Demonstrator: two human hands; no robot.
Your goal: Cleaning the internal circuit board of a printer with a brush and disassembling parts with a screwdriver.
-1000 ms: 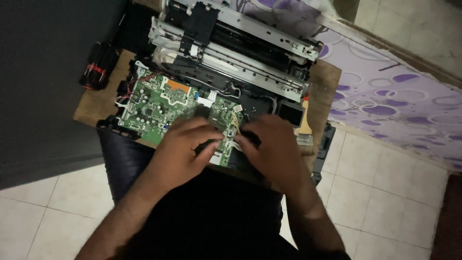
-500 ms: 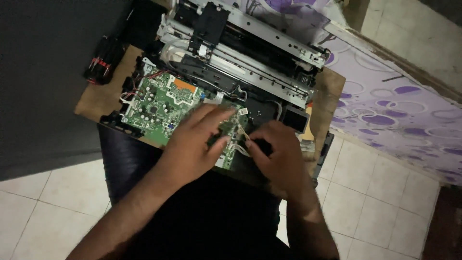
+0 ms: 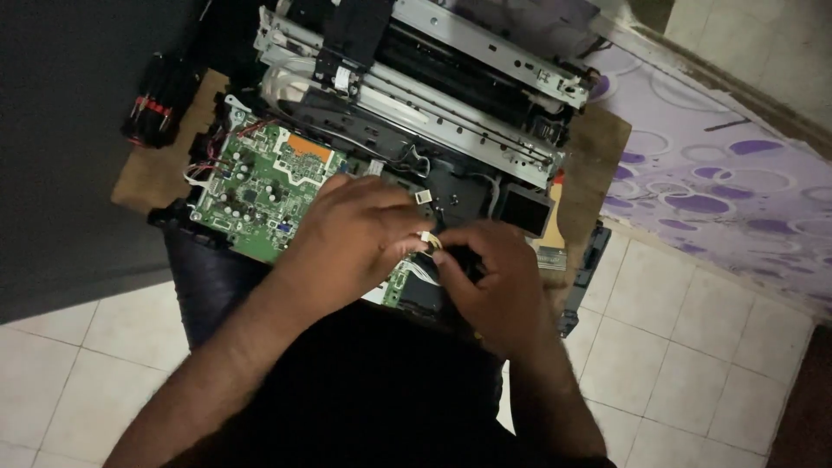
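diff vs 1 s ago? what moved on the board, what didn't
The left hand and right hand have closed in on each other at the near edge of the green circuit board; their fingertips now meet at a small white connector. Whether it is gripped is unclear. The board, the printer frame and the screwdriver set have not shifted on the table.

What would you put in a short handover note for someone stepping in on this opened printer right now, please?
Left hand: lies on the near right part of the green circuit board, fingers bent toward a small white connector.
Right hand: fingertips pinch at that connector; whether either grip is closed on it cannot be told.
Printer chassis: cover off, metal rails bare, on a wooden board behind the circuit board.
Red-and-black tool set: far left, untouched.
Done: housing is open, board exposed.
Left: red and white wires at the board's left edge remain plugged in.
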